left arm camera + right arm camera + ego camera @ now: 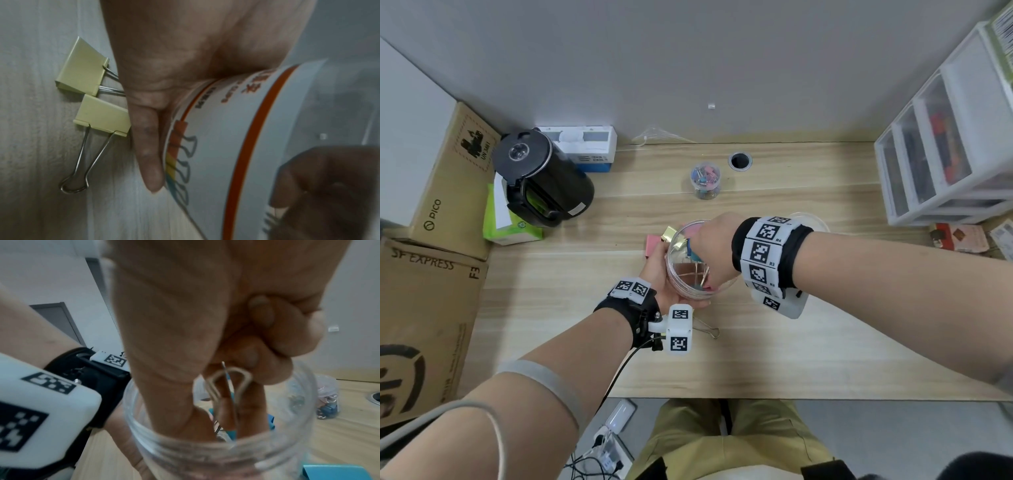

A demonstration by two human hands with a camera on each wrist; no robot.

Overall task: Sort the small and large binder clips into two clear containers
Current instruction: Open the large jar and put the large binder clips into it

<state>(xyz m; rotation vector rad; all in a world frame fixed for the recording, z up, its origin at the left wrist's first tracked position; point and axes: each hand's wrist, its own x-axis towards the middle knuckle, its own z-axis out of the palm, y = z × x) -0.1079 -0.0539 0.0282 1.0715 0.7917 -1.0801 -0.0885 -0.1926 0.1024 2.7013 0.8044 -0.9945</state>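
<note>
My left hand (661, 271) grips a large clear jar (690, 286) from the side, tilted toward me. In the left wrist view its fingers (148, 146) wrap the jar's printed label (222, 129). My right hand (710, 245) reaches into the jar's mouth and pinches a large blue binder clip (692, 254) by its wire handles (230, 381). Several large clips lie inside the jar. A small clear jar (705, 180) of small coloured clips stands farther back. Two yellow clips (82, 71) (102, 116) lie on the table beside my left hand.
A pink clip (652, 245) and a gold clip (669, 234) lie behind the jar. A black kettle (541, 178) and cardboard boxes (448, 178) fill the left side. White drawers (941, 147) stand on the right. A cable hole (739, 161) is near the wall.
</note>
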